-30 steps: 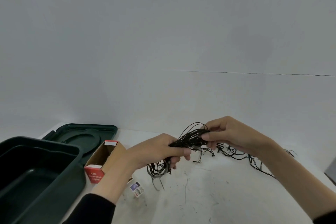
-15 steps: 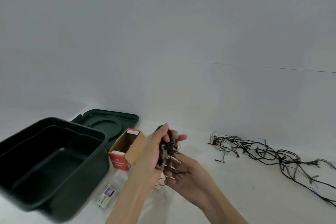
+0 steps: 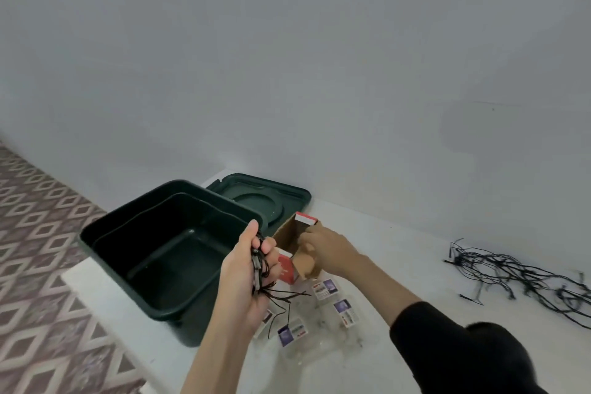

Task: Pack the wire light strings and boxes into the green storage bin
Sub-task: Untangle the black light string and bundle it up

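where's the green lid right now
In the head view, the green lid lies flat on the table left of centre, behind the green storage bin and beyond the open cardboard box.

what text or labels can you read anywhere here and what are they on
Nothing reads clearly.
box: white print on its red face, partly behind the left hand gripping the wire light string, too blurred to read.
bag labels: purple and white with red marks, too small to read.
green bin and lid: no text seen.

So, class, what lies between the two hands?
The open cardboard box, which the right hand grips; the left hand holds a wire bundle. Seen in the head view.
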Motion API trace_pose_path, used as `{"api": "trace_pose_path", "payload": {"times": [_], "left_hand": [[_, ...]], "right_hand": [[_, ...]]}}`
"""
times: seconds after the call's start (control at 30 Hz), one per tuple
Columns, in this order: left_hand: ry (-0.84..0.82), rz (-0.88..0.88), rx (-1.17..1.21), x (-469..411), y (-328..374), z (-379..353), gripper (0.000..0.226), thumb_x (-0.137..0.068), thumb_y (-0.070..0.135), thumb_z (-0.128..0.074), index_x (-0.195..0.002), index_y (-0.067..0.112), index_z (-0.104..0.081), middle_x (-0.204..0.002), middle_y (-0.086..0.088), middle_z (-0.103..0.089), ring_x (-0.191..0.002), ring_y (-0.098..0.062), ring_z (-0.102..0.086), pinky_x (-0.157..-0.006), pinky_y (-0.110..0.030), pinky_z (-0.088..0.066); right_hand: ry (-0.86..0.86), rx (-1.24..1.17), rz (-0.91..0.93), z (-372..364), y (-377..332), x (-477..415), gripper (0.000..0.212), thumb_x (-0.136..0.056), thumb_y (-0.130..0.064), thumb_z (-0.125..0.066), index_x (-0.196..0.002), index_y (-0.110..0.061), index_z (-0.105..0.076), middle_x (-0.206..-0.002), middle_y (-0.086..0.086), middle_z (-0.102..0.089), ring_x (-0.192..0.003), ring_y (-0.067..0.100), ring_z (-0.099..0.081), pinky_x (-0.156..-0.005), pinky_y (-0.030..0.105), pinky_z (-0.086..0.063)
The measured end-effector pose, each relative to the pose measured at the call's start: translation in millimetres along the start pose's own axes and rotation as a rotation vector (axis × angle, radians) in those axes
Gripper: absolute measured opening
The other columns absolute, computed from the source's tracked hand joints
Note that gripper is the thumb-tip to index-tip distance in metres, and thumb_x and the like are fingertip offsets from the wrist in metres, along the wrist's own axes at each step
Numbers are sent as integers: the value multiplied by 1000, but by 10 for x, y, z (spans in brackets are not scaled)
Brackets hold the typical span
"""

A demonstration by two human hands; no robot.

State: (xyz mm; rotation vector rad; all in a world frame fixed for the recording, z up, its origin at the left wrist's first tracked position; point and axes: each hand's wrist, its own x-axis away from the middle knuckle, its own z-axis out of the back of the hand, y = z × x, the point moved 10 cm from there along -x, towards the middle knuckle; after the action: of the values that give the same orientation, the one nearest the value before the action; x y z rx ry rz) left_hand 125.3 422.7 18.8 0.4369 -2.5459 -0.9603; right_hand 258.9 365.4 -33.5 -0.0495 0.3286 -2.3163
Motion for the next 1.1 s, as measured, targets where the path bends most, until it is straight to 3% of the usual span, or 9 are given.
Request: {"api": "trace_pose_path", "payload": {"times": [0.07, 0.27, 0.37, 0.47, 0.57, 0.73, 0.8, 0.9, 1.1], "left_hand": [[8, -11, -19, 8, 22, 18, 35, -92, 29, -50, -61, 18, -38, -52, 3, -41, -35, -6, -32, -28, -14, -24], [-13, -32, -41, -17, 36, -46, 35, -93, 28, -49, -62, 18, -38, -51, 4, -42, -34, -5, -30, -28, -14, -23], [-61, 1, -65, -30, -136, -234, 35, -93, 28, -48, -61, 18, -37, -50, 5, -41, -34, -4, -29, -28, -14, -22], [-125, 54, -122, -10, -409, -494, 36, -95, 27, -47, -62, 19, -35, -49, 5, -40, -34, -5, -29, -29, -15, -20], [-203, 126, -187, 67, -783, -770, 36, -95, 26, -47, -62, 18, -35, -48, 5, -41, -35, -6, -30, -29, -15, -20], [-270, 212, -260, 211, -1232, -1013, 36, -93, 25, -52, -61, 17, -37, -50, 3, -43, -39, -8, -33, -32, -15, -21], [-285, 236, -293, 260, -1326, -1045, 37, -92, 25, -53, -60, 16, -38, -52, 2, -44, -41, -9, -34, -33, -16, -22], [-300, 253, -314, 312, -1400, -1069, 36, -92, 25, -53, -60, 16, -39, -54, 1, -44, -42, -9, -34, -34, -16, -23], [-377, 175, -450, 411, -1446, -1233, 40, -92, 26, -53, -55, 17, -41, -54, 0, -44, -41, -12, -28, -36, -18, -23]], "right_hand": [[55, -12, -34, 29, 63, -11, 18, -93, -19, -51, -107, -16, -62, -115, 5, -60, -103, 21, -55, -85, 29, -46], [313, 170, -91, 720, 333, 428, 15, -87, -13, -55, -99, -14, -64, -99, 6, -64, -97, 27, -57, -71, 33, -40], [191, 292, -201, 914, 475, 865, 17, -91, -24, -47, -101, -17, -59, -102, 2, -65, -98, 24, -58, -67, 30, -32], [-8, 257, -402, 845, 715, 1349, 29, -92, -34, -46, -107, -12, -57, -112, 8, -61, -106, 28, -58, -75, 31, -41], [-189, 178, -597, 579, 937, 1870, 29, -89, -26, -52, -110, -6, -56, -118, 12, -57, -114, 30, -53, -78, 30, -43], [-162, 66, -708, 514, 1121, 2312, 21, -90, -24, -43, -74, -13, -46, -112, 11, -61, -106, 30, -56, -78, 31, -40], [-98, 146, -611, 638, 1147, 2390, 18, -89, -17, -41, -102, -15, -53, -119, 8, -57, -110, 27, -51, -81, 32, -38], [-217, 233, -334, 531, 1112, 2466, 64, -83, -9, -45, -141, -33, -31, -145, 2, -32, -129, 24, -30, -97, 35, -33], [-55, 145, -476, 534, 1254, 2558, 29, -96, -31, -43, -123, -33, -54, -114, 1, -57, -105, 22, -55, -81, 32, -41]]}}
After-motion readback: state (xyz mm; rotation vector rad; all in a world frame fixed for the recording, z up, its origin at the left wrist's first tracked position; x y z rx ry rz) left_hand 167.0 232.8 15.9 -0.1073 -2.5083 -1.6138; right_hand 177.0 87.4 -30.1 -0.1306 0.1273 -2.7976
